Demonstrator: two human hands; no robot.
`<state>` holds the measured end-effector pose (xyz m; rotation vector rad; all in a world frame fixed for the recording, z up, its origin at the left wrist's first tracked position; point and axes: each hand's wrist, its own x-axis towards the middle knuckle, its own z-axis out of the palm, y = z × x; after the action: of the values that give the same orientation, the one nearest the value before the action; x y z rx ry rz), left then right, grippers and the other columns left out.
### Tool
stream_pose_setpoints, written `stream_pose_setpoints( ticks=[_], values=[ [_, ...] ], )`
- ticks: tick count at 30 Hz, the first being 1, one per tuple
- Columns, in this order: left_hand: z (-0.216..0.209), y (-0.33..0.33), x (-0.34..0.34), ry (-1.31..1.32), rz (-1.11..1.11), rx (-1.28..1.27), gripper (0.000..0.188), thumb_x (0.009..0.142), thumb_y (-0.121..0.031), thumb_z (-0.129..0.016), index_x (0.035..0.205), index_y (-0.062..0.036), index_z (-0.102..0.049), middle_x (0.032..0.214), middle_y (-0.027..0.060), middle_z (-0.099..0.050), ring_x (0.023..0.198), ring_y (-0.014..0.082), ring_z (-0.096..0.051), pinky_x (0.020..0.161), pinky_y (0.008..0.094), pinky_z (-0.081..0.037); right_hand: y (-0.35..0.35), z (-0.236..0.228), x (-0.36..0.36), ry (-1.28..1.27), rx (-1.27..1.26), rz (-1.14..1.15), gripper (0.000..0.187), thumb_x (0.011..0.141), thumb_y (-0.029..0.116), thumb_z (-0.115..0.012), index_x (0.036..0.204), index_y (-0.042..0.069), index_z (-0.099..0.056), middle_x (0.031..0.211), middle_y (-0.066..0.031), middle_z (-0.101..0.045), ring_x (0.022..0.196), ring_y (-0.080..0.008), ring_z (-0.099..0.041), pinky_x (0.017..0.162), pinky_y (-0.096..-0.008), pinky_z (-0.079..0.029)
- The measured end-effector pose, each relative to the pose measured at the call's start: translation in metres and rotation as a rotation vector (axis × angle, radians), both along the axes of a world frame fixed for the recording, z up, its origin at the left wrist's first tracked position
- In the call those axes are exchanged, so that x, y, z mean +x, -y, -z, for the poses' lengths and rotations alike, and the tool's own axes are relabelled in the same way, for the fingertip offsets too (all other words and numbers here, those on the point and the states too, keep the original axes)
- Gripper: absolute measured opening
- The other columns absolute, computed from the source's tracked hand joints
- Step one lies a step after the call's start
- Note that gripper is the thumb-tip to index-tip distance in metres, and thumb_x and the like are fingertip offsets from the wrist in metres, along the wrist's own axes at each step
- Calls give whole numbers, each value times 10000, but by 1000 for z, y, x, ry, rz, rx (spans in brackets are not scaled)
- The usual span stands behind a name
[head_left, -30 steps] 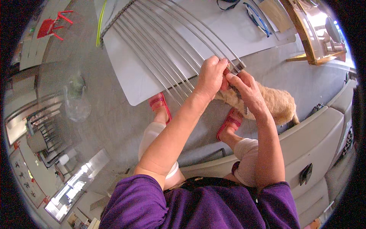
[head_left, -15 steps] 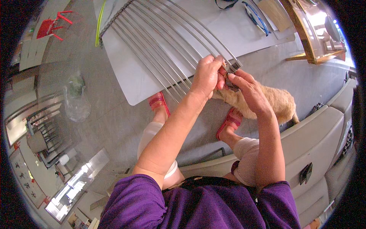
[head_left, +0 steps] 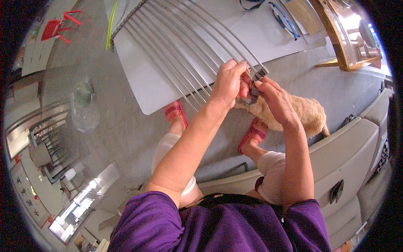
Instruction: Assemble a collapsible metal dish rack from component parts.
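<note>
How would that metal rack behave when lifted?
The metal rack probably stays stiff along its solid-looking rods, but may flop crosswise, as its far edge strip looks segmented. Their smooth shine could mean slipperiness.

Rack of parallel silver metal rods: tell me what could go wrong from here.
The left hand and right hand crowd the dark end strip of the rack, so skin could get pinched. Here the rack's near end shows beyond the white tabletop; if grip slips, it might drop toward the tan furry animal or the foot in a red sandal.
</note>
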<state>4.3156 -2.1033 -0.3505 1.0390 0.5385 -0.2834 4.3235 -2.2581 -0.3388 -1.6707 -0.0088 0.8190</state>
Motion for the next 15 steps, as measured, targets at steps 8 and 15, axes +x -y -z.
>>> stream_pose_setpoints(
  ticks=[8, 15],
  values=[
    [0, -5, -1, 23, 1, -11, 253, 872, -281, -525, 746, -64, -497, 576, 46, -504, 328, 116, -434, 279, 232, -284, -2, -3, -1, 8, -33, -34, 238, 897, 221, -420, 907, -6, -492, 876, -67, -454, 887, -187, -468, 827, -266, -365],
    [0, -10, -2, -7, 21, -28, 281, 884, -313, -524, 755, -67, -483, 586, 51, -506, 336, 124, -448, 288, 234, -300, -3, -1, 0, -54, 26, 29, 244, 896, 243, -449, 920, 10, -518, 837, -36, -469, 846, -145, -468, 789, -246, -373]
  ],
)
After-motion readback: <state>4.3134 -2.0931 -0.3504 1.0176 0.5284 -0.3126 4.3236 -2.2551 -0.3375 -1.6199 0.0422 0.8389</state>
